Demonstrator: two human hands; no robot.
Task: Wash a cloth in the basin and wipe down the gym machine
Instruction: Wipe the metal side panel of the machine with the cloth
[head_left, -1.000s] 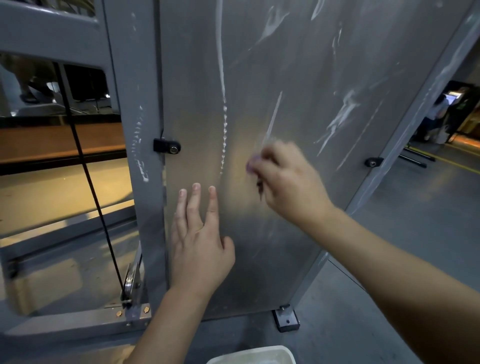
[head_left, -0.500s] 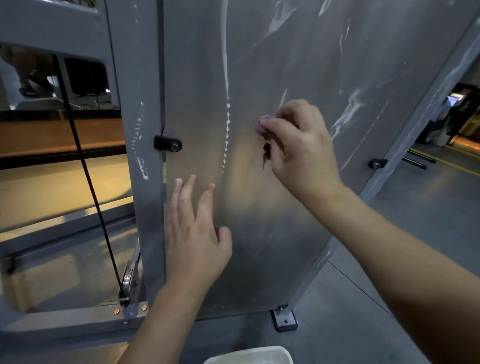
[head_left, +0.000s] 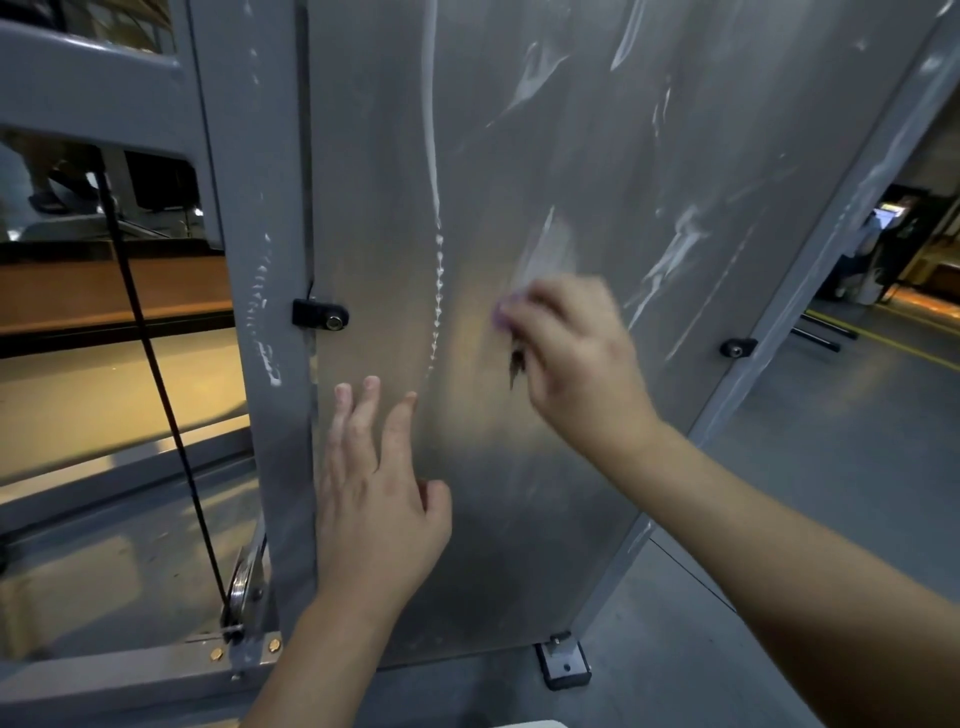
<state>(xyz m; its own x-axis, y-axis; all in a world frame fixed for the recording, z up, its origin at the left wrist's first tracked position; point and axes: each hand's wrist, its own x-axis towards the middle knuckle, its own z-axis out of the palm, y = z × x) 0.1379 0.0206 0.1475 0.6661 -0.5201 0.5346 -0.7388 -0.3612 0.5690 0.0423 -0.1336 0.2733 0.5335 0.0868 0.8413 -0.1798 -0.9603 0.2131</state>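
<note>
The machine's panel (head_left: 597, 130) looks like brushed, dull metal smeared with white streaks (head_left: 432, 156); its frame post (head_left: 249, 208) is painted matt grey.

floor (head_left: 831, 509): grey concrete, smooth | gym machine (head_left: 519, 156): stands upright on floor | black foot plate (head_left: 564, 665): bolted flat to floor at machine's lower right corner | grey base rail (head_left: 104, 675): runs along floor left of foot plate | yellow line (head_left: 893, 345): painted on floor far right of machine

No legible text, label or number anywhere.
</note>
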